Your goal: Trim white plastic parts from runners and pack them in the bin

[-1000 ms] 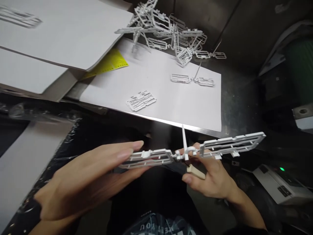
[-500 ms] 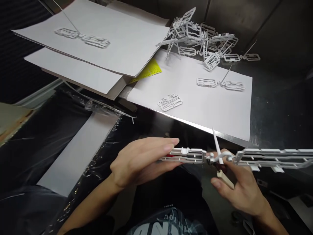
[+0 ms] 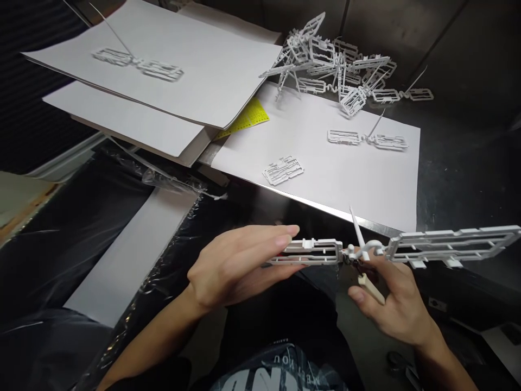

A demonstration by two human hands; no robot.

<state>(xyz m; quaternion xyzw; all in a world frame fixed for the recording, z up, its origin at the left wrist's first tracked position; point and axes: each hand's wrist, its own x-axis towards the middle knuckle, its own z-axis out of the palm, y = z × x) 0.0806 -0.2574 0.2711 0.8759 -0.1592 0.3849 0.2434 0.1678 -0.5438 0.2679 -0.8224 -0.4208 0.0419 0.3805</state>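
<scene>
Left hand: my left hand [image 3: 240, 266] pinches the left half of the white sprue [image 3: 391, 250], fingers stretched flat along it, thumb beneath.
Right hand: my right hand [image 3: 391, 304] is clenched on a beige-handled cutter [image 3: 370, 285] at the sprue's narrow middle joint.
Sprue: held level in the air over my lap, in front of the table edge; its right frame sticks out free.
Table: a paper sheet [image 3: 325, 168] carries two small sprues [image 3: 284, 170]; a heap [image 3: 337, 65] lies behind it.

Bench: dark scuffed metal bench [image 3: 456, 179] carried white paper sheets [image 3: 345, 168].
Walls: dark metal panels [image 3: 459, 49] stood behind.
Left: black plastic film [image 3: 61, 239] glistened under overhead light.
</scene>
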